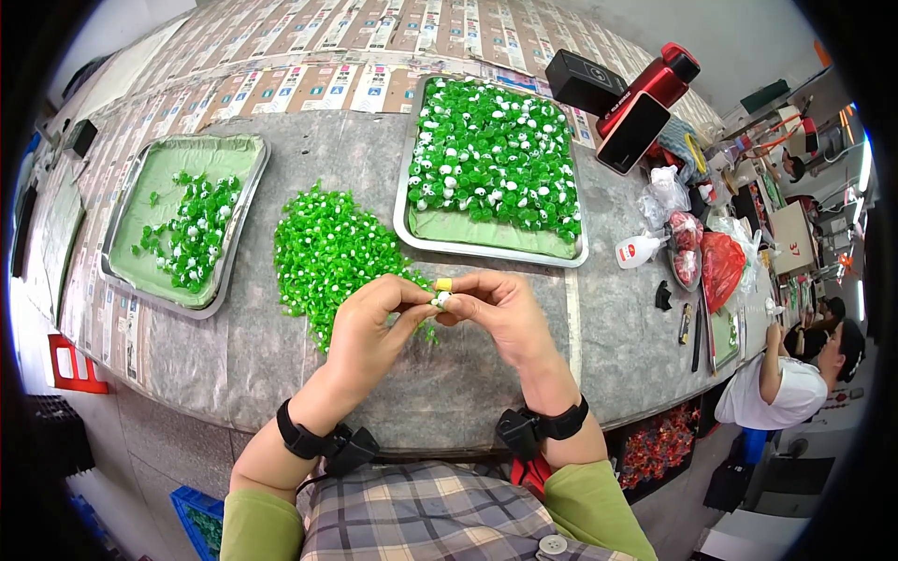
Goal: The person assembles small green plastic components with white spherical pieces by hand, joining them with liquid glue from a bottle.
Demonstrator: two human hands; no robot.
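Piece (441,299), one, small, green and white: centre of frame, held in the closed pinch of left hand (368,321) and right hand (508,313). Pile (325,245), loose, green: lies left of centre. Small tray (142,213), partly filled: left. Large tray (486,232), nearly full: upper centre. White bottle (638,251): right.

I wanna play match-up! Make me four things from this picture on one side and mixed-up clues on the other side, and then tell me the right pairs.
Things:
1. small green-and-white piece
2. green heap
3. red bottle
4. small squeeze bottle

Clues:
A. partly hidden by the phone
B. white with a red patch
C. pinched between the left hand and the right hand
D. on the table, between the left tray and the right tray

Right pairs: 1-C, 2-D, 3-A, 4-B
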